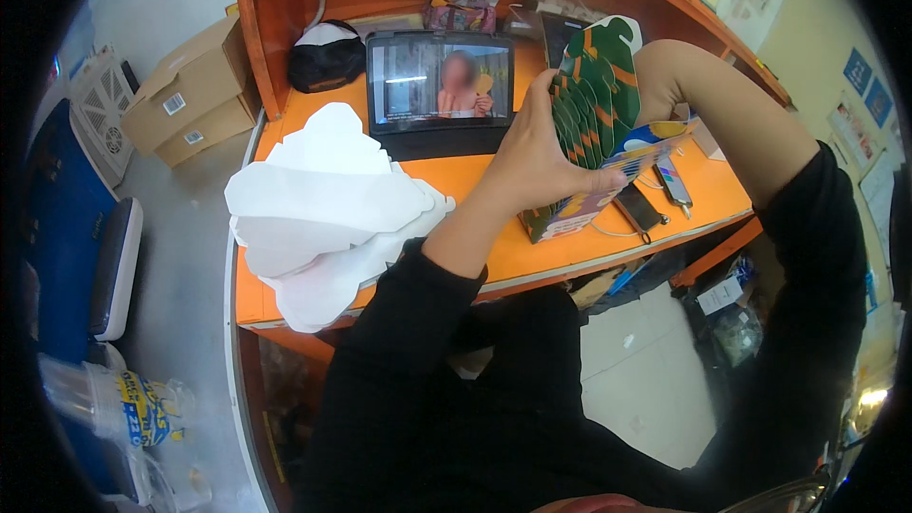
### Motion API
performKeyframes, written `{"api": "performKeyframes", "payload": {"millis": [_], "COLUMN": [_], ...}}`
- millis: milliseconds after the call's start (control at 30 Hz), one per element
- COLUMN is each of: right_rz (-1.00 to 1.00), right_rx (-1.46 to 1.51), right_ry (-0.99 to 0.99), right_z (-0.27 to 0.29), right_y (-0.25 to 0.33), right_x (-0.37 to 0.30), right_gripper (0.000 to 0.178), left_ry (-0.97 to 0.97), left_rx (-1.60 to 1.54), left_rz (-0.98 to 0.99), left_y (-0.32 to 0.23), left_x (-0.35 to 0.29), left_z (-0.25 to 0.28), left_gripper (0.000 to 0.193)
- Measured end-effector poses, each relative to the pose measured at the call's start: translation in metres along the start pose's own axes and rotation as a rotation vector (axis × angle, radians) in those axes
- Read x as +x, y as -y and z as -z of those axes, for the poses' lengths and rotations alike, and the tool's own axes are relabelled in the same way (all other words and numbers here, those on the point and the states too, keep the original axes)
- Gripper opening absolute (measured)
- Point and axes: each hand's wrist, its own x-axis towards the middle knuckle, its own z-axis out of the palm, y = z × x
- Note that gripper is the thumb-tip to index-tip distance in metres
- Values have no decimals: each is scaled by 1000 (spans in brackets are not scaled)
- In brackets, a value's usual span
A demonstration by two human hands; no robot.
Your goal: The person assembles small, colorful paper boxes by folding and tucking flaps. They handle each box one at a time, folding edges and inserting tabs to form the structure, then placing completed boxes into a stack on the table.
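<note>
In front of me, right of the desk's middle, I hold up a fanned stack of printed card cut-outs (598, 100), green with orange bands and rounded ends. My left hand (534, 154) is closed around the near left side of the stack, its thumb stretched across the lower part. Bent round the far right side, my right hand (659, 76) is at the stack's edge, its fingers mostly hidden behind the cards. Lower down, the cards show purple, blue and yellow print. White die-cut card sheets (323, 195) lie in a loose overlapping pile to the left.
The orange desk (456, 180) carries a tablet (439, 85) playing a video, a black-and-white pouch (326, 55), a phone (674, 182) and a dark cabled device (636, 209). Cardboard boxes (195, 95) stand left, above a plastic cup (142, 407). Bags (736, 332) sit under the desk.
</note>
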Motion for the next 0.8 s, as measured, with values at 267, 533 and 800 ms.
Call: {"api": "performKeyframes", "payload": {"millis": [267,533,800], "right_rz": [476,575,153], "right_rx": [339,-158,161], "right_ry": [-15,-240,-768], "right_z": [8,-3,3], "right_y": [-20,-32,-22], "right_x": [-19,12,-29], "right_gripper": [52,53,31], "left_ry": [33,50,-37], "left_rx": [-58,-111,31], "left_rz": [-9,-33,-4], "left_y": [6,20,22], "left_x": [8,17,-6], "left_z": [5,-1,5], "left_gripper": [121,116,133]}}
